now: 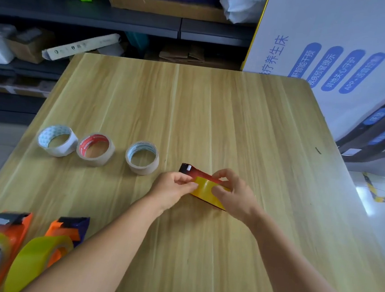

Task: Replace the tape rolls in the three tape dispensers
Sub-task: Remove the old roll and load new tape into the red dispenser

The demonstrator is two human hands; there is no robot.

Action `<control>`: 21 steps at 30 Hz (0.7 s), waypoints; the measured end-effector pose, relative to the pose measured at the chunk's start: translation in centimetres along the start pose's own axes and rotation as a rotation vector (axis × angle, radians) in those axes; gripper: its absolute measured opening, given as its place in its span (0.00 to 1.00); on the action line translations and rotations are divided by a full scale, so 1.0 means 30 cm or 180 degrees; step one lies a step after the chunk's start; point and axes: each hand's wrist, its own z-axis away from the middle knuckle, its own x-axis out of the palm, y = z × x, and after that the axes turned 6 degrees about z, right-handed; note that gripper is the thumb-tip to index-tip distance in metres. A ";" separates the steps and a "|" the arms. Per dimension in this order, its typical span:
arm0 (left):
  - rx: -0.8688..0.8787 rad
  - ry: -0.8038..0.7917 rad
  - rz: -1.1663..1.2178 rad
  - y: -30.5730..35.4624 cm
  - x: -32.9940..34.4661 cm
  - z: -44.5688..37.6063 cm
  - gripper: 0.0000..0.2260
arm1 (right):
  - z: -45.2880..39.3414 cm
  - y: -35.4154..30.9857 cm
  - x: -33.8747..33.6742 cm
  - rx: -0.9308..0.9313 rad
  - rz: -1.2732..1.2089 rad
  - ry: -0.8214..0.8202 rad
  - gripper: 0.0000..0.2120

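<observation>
Working at frame centre on the red dispenser (195,173), left hand (172,189) pinching the yellow roll (206,190), right hand (233,195) clasping its far side. Best eased straight off the hub, body steadied against the table (214,112). Three spare rolls (96,149) waiting at left, two orange dispensers (11,229) lower left.

Yellow tape (208,191) fills a red dispenser (198,172), two orange dispensers (15,229) sit on the pale wood-grain table (213,114).

A stockroom or packing area: dark metal shelving (86,19) at eleven o'clock holds cardboard boxes (168,7), and a large printed carton (337,73) stands at two o'clock.
</observation>
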 end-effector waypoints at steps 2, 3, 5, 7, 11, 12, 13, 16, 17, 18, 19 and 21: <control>-0.0146 0.0030 -0.0035 -0.003 -0.009 0.002 0.05 | 0.001 -0.001 -0.005 0.0121 -0.0126 -0.0017 0.09; -0.0202 0.0026 -0.0019 -0.006 -0.012 0.003 0.04 | 0.001 -0.001 -0.006 0.0161 -0.0154 -0.0015 0.08; -0.0253 0.0033 0.0039 -0.008 -0.014 0.006 0.02 | -0.003 0.000 -0.008 0.0190 -0.0147 -0.0018 0.07; -0.0246 0.0094 -0.0023 -0.007 -0.009 0.006 0.01 | -0.003 -0.001 -0.010 0.0213 -0.0168 -0.0030 0.07; -0.0270 0.0033 -0.0066 0.011 0.003 0.003 0.06 | -0.009 0.003 -0.015 0.0241 -0.0152 0.0008 0.11; -0.0314 -0.0053 -0.0057 0.018 0.003 0.003 0.08 | -0.012 0.007 -0.016 0.0256 -0.0166 0.0018 0.12; -0.0360 -0.0139 -0.0089 0.023 0.003 0.004 0.09 | -0.013 0.011 -0.016 0.0268 -0.0186 0.0021 0.12; -0.0484 -0.0196 -0.0156 0.034 0.007 0.003 0.06 | -0.018 0.025 -0.015 0.0277 -0.0195 0.0021 0.12; -0.0540 -0.0147 -0.0115 0.036 0.009 0.002 0.05 | -0.019 0.028 -0.015 0.0285 -0.0176 0.0025 0.12; -0.0596 -0.0100 -0.0078 0.037 0.010 0.001 0.04 | -0.020 0.031 -0.015 0.0292 -0.0160 0.0029 0.13; -0.0642 -0.0070 -0.0061 0.038 0.011 0.001 0.03 | -0.021 0.032 -0.015 0.0296 -0.0149 0.0030 0.13; -0.0709 -0.0052 -0.0122 0.038 0.012 0.005 0.02 | -0.023 0.033 -0.017 0.0294 -0.0123 0.0017 0.13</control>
